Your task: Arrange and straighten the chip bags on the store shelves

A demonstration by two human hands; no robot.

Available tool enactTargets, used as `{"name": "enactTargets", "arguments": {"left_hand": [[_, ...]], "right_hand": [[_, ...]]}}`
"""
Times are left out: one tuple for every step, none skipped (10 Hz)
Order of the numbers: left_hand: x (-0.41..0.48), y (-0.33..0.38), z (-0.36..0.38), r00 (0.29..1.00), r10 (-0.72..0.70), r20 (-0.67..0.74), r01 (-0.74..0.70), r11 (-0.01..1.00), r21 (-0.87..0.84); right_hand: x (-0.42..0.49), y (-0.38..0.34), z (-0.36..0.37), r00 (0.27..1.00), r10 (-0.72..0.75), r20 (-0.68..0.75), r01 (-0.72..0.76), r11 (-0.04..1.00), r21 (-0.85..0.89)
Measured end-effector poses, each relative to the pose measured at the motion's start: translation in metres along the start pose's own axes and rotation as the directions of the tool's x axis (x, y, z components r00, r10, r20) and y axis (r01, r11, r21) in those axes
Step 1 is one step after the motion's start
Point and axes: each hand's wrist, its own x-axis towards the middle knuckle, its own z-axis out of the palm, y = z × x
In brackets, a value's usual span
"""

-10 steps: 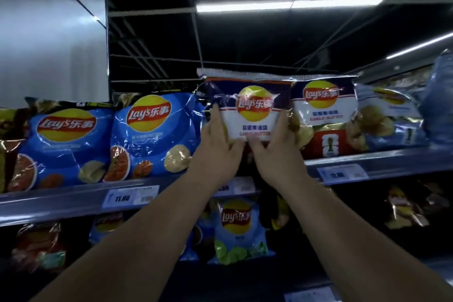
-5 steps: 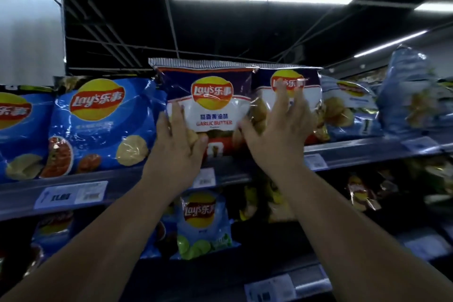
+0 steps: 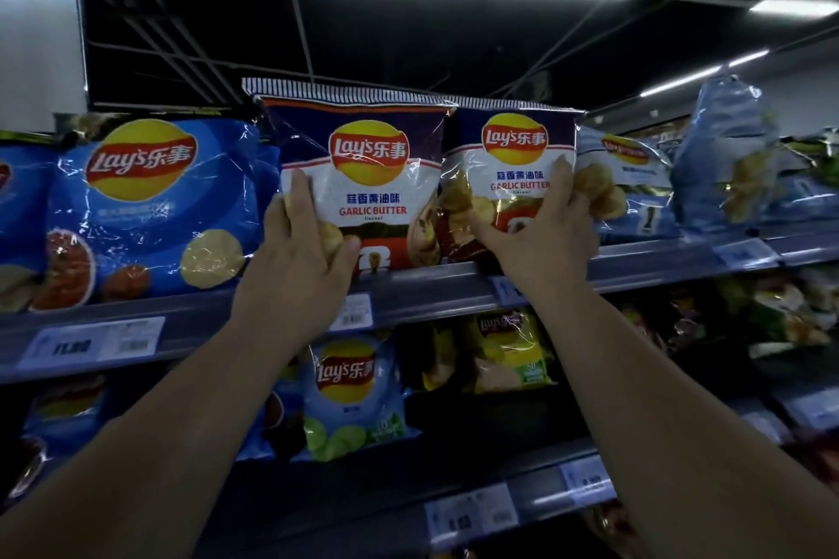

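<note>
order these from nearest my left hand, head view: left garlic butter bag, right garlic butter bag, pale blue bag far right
1. left garlic butter bag, held by the left hand
2. right garlic butter bag, next along
3. pale blue bag, far right

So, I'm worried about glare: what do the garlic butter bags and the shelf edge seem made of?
Garlic butter bags: probably glossy plastic film, given creases and white glints. Shelf edge: smooth grey, softly sheened, likely painted metal, possibly plastic.
</note>
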Motion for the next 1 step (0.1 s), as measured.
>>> {"name": "enactTargets", "arguments": {"left_hand": [[-0.0015,-0.0018,-0.0007,0.999,0.016,-0.031,-0.016,1.0,-0.007]], "right_hand": [[-0.0121,-0.0058,-0.0041,1.0,-0.026,0.014,0.026,0.998,-0.051]]}}
